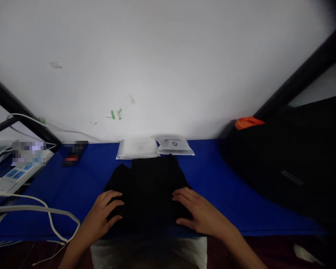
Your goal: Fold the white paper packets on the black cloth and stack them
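Observation:
A black cloth garment (pixel 152 190) lies partly folded on the blue tabletop, its near edge close to the table's front. On its left side rests my left hand (pixel 105 211), fingers spread and pointing inward over the cloth. My right hand (pixel 194 211) lies on the right side the same way, thumb apart from the fingers. Neither hand grips the fabric as far as I can see. Just beyond the garment are two flat plastic packets, a white one (pixel 138 147) and a frosted one with a dark logo (pixel 175 145).
A large black bag (pixel 280 160) with an orange piece (pixel 249 122) on top fills the right side. To the left are a power strip (pixel 16 173), white cables (pixel 50 213) and a dark blurred object (pixel 75 154). A white wall (pixel 168 74) stands behind the blue table (pixel 212 168).

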`<control>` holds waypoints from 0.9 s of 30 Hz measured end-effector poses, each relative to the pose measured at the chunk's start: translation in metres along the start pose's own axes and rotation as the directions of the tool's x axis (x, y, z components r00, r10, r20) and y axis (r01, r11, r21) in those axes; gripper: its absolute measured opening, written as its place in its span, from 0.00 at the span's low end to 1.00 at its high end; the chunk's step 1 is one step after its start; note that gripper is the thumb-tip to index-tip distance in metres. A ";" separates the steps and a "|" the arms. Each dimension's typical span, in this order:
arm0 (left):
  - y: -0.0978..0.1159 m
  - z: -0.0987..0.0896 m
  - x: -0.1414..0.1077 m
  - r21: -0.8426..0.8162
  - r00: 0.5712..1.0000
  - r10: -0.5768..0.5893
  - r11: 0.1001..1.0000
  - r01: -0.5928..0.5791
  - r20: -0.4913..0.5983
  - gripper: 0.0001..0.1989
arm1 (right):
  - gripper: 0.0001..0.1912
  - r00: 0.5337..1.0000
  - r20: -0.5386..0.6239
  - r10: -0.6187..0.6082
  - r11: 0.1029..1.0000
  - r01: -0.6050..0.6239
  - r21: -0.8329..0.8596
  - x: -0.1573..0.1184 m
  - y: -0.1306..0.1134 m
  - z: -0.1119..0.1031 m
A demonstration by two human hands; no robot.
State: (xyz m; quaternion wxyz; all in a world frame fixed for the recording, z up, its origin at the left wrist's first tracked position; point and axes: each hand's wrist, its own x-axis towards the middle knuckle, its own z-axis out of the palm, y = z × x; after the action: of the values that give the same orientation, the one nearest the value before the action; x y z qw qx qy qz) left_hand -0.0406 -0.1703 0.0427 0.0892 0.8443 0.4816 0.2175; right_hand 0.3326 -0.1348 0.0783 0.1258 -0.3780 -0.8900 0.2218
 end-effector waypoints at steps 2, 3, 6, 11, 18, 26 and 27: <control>-0.001 -0.004 0.001 0.000 1.000 0.024 1.000 -0.024 -0.009 0.14 | 0.22 0.998 0.003 0.059 0.998 -0.059 -0.001 -0.014 -0.002 0.004; -0.001 -0.005 0.001 -0.007 0.999 0.036 0.999 -0.036 -0.025 0.14 | 0.22 0.997 -0.002 0.073 0.997 -0.073 0.003 -0.019 -0.001 0.005; -0.002 -0.009 0.002 -0.051 0.992 0.045 0.997 -0.051 -0.121 0.12 | 0.13 0.998 -0.018 0.057 0.998 -0.057 0.018 -0.027 0.001 0.004; -0.008 -0.010 0.014 -0.016 0.958 -0.013 1.000 0.009 -0.285 0.08 | 0.10 0.993 -0.110 0.043 0.999 -0.043 0.007 -0.012 0.008 -0.013; -0.013 -0.006 0.090 0.173 0.912 -0.198 0.946 0.273 -0.361 0.13 | 0.13 0.922 -0.388 -0.002 0.944 -0.127 -0.306 0.070 0.049 -0.030; -0.015 0.008 0.159 0.178 0.977 -0.199 0.962 0.209 -0.072 0.06 | 0.13 0.949 -0.311 -0.046 0.893 -0.100 -0.439 0.125 0.076 -0.025; -0.013 0.006 0.158 0.175 0.979 -0.191 0.964 0.202 -0.077 0.04 | 0.12 0.949 -0.313 -0.046 0.893 -0.101 -0.438 0.123 0.075 -0.027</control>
State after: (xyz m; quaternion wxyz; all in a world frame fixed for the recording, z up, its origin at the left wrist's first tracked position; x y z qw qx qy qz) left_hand 0.0218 -0.0283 0.0770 0.0185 0.7901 0.5831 0.1879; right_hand 0.3059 0.0093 0.0722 0.1726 -0.4399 -0.8798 -0.0510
